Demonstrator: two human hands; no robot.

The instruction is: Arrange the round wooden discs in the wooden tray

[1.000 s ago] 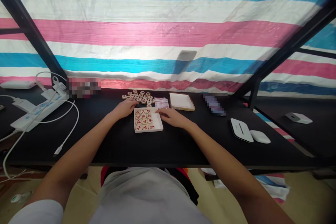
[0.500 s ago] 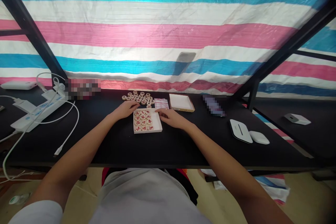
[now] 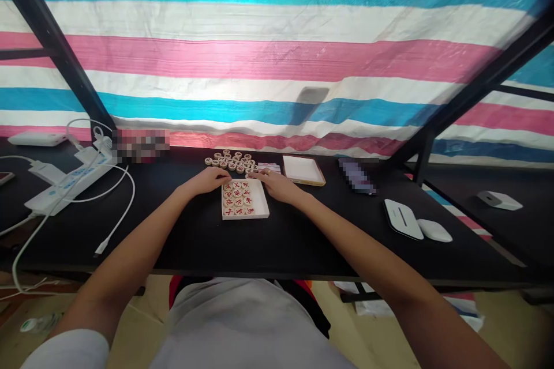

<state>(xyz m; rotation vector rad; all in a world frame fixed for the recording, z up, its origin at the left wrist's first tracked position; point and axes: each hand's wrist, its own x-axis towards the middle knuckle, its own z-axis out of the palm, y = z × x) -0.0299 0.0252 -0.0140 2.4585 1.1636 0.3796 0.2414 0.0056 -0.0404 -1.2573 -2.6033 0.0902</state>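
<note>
The white tray [image 3: 260, 203], with red-marked discs [image 3: 238, 202] set in rows along its left side, is placed on the black table [image 3: 194, 245] between the hands. Just by its far left corner, the bent fingers of the left hand [image 3: 208, 180] are held; whether anything is gripped cannot be told. Beyond its far edge, the fingertips of the right hand [image 3: 277, 185] are held at the nearest loose discs [image 3: 232, 166], their grip likewise unclear.

Centre of table [image 3: 190, 245]: open box [image 3: 261, 202], with discs [image 3: 238, 202] in its left part. Behind the box: loose discs [image 3: 232, 164]; to their right, a sheet [image 3: 270, 168], then a shallow tray [image 3: 303, 169]. Left: power strip [image 3: 71, 183]. Right: flat device [image 3: 400, 216], a smaller device [image 3: 436, 230] at its right.
</note>
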